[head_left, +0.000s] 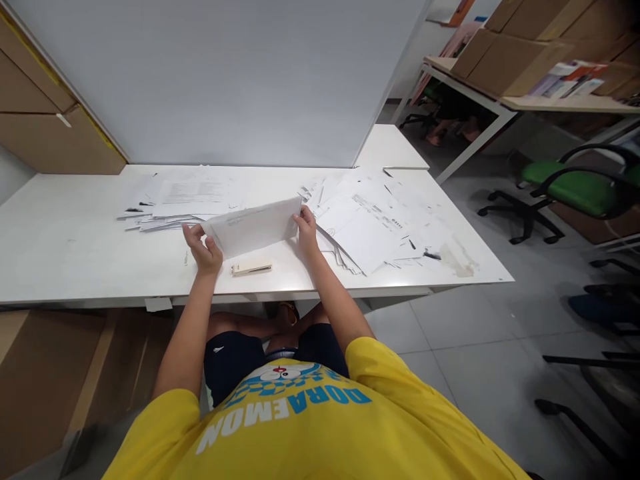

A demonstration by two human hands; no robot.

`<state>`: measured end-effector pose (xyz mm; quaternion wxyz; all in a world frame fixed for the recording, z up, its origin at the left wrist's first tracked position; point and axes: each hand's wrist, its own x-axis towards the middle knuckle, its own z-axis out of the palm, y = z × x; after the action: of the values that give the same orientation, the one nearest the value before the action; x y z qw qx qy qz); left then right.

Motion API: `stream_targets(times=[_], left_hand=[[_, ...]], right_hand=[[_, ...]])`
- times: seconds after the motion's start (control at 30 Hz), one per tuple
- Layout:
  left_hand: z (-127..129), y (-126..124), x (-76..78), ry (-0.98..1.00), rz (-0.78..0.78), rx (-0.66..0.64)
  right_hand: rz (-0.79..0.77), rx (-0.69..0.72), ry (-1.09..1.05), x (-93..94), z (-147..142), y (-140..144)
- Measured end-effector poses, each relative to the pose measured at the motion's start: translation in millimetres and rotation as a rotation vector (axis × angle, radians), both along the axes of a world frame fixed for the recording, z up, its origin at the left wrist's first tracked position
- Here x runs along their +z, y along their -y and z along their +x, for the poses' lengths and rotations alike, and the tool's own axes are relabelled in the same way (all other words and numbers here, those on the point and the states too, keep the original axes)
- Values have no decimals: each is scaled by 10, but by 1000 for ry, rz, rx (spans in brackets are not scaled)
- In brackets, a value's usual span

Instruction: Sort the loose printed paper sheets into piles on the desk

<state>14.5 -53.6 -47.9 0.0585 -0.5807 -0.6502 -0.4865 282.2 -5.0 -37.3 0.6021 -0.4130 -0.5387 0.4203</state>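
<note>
Between my two hands, a white sheaf of paper [255, 230] stands on its long edge on the table, tilted up toward the right. My left hand [204, 252] is curled at its left end, thumb and fingers against the paper. The right end is pinched by my right hand [305, 227], thumb on the near side. How many sheets are in the sheaf cannot be made out. Just in front of it, near the table edge, lies a small cream-coloured stapler [251, 268], which neither hand touches.
A stack of printed papers [187, 195] lies behind on the left. Loose papers [360, 220] spread over the right side of the white table [90, 253]. A tall grey panel [225, 80] rises behind. Cardboard boxes [55, 133] stand at left; a green chair [575, 187] is at right.
</note>
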Motion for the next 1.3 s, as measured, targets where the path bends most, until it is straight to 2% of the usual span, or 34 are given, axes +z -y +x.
stream_targets(times=[0.1,0.2,0.33,0.47,0.53,0.6,0.73,0.8,0.87,0.97,1.07,1.17,1.3], left_hand=[[2,2,-3,55,25,-58],[-10,30,-13,41,-11,-139],[-27,66,-44,46,-5,-118],[-3,39,-85,31,-11,-103],[10,11,-62,36,30,-158],[10,8,26,51,97,-248],[2,199,337,-73,111,-441],[57,385,460,-127,87,-485],[188,578,502,-153,12,-508],[495,794,421,-155,-118,-506],[798,887,259,-122,-148,-406],[970,898,113,-162,-218,-348],[984,881,12,-274,-287,-405]], right_hand=[[-41,13,41,17,-17,17],[-75,87,43,38,-42,37],[-80,143,27,54,-42,50],[-131,97,108,64,-49,48],[-131,46,153,89,-47,46],[-102,6,163,138,7,60],[-62,-57,99,277,424,249],[-116,-96,31,316,757,471],[-239,-94,-37,307,1081,761],[-449,-61,-60,205,1405,1206],[-584,-33,0,58,1504,1511],[-592,-35,75,-46,1489,1627],[-571,-62,169,-69,1464,1630]])
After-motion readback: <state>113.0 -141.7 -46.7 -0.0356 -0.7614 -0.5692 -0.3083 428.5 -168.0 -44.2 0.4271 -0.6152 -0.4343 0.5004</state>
